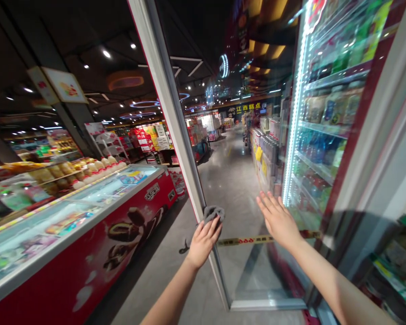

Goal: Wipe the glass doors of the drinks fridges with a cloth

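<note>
In the head view, a person's left hand (203,243) grips a bunched grey cloth (213,213) against a tall white-framed glass refrigerator door (167,113) at lower centre, while the open right hand (279,221), fingers spread, appears set on the glass as if to steady it. Brightly lit bottled drinks (331,113) fill shelves at upper right; a long red chest freezer (81,253) stands at lower left.

Left hand (205,241) low, fingers (211,232) curled closed, left forearm (169,300) angled up from bottom edge. Right hand (279,221) higher, open, fingers (267,203) spread, right forearm (338,284) reaching forward. Hands well apart.
</note>
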The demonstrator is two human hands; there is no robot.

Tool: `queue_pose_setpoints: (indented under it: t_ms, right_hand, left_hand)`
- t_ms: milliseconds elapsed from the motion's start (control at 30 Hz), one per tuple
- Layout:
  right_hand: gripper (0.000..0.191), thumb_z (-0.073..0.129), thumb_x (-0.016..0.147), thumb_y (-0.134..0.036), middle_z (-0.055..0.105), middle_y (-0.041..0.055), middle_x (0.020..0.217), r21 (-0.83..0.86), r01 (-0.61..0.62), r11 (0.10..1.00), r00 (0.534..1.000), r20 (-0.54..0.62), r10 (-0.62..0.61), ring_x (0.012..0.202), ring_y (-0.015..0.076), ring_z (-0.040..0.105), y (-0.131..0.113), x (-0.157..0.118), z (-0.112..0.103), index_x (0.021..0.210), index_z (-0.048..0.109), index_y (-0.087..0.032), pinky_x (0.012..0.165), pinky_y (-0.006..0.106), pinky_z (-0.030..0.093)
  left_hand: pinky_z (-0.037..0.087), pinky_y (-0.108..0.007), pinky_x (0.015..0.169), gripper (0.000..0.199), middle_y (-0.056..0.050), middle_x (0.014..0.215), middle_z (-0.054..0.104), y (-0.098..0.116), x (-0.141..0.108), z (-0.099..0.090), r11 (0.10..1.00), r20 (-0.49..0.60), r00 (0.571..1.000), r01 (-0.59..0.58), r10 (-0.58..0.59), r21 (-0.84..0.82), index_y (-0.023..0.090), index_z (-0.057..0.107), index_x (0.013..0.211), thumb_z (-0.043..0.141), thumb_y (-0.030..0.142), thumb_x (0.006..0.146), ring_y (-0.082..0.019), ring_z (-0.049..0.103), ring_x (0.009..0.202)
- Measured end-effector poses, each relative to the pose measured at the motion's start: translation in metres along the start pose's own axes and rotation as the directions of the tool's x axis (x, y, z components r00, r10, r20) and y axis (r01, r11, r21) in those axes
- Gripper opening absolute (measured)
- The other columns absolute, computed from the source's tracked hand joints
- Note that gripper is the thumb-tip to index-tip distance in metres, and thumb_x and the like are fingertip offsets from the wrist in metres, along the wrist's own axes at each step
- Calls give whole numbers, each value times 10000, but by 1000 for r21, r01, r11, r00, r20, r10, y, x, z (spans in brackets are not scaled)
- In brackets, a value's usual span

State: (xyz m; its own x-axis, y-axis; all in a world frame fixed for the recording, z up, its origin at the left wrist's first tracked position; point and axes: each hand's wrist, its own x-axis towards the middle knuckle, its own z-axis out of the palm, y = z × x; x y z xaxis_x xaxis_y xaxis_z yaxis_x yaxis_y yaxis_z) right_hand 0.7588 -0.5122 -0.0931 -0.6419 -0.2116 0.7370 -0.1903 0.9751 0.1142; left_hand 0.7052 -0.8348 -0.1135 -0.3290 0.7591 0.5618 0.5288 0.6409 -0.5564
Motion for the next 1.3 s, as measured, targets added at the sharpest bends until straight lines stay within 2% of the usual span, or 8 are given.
queue_pose_setpoints:
  t_ms: [133,367,533,700,900,1033,1200,1300]
  right_hand:
    - [954,450,820,3,270,95,1641,-3,8,1000,1000,-7,-8,1499,315,309,2,1,5,1631,1,-224,1170,587,410]
    - [888,383,881,-13,290,51,1636,224,-58,973,981,-170,97,1488,309,320,-15,-2,20,1624,6,-320,1148,620,427]
    - [806,325,918,-22,483,41,1546,513,171,841,968,-248,-46,1398,210,488,-64,-18,25,1629,81,-311,1067,403,561]
    - [769,316,939,-54,506,77,1519,395,82,915,972,-234,14,1372,216,530,-100,-7,56,1635,44,-233,977,402,606]
    - [433,537,964,-241,574,-39,1455,39,131,991,951,-286,-114,1160,214,673,-105,1,83,1356,628,-400,745,371,603]
    - [344,575,967,-266,530,-97,1495,-73,328,942,876,-349,-332,1309,120,551,-96,5,79,1279,680,-364,958,265,508]
    - [290,610,961,-313,479,-71,1539,-24,267,963,806,-542,-237,1535,187,245,-121,45,77,1236,700,-332,1283,436,53]
    - [248,610,961,-338,444,-74,1564,10,314,949,808,-527,-262,1555,195,183,-127,38,89,1179,727,-321,1287,429,42]
  left_hand:
    - [344,-280,1191,421,8,1558,488,-4,-8,17,989,-37,989,-146,145,-32,293,574,1400,502,214,993,-114,547,1323]
    - [401,-552,1155,843,-142,1671,221,58,42,21,879,-71,901,396,-428,-264,243,232,1607,562,106,844,-339,237,1537]
    - [439,-468,1142,767,-197,1679,21,104,64,8,711,118,858,485,-500,-509,139,-60,1616,381,223,994,-288,103,1559]
    - [452,-388,1149,625,-113,1667,234,72,47,-16,698,132,901,407,-414,-589,246,51,1627,270,204,1043,-200,331,1504]
    - [507,-402,1092,713,-113,1512,524,33,5,-20,869,-121,916,312,-382,-384,284,217,1607,405,72,952,-222,507,1390]
    - [455,-409,1144,709,-146,1579,433,18,-9,-18,927,-134,951,232,-280,-294,211,190,1613,422,82,955,-251,379,1484]
    - [429,-350,1152,617,-141,1672,238,17,-13,-16,890,-188,931,218,-312,-400,169,196,1607,366,181,1014,-229,305,1517]
    - [406,-341,1162,584,-128,1693,164,22,-12,-10,869,-243,905,215,-349,-446,159,178,1610,287,273,1049,-225,265,1531]
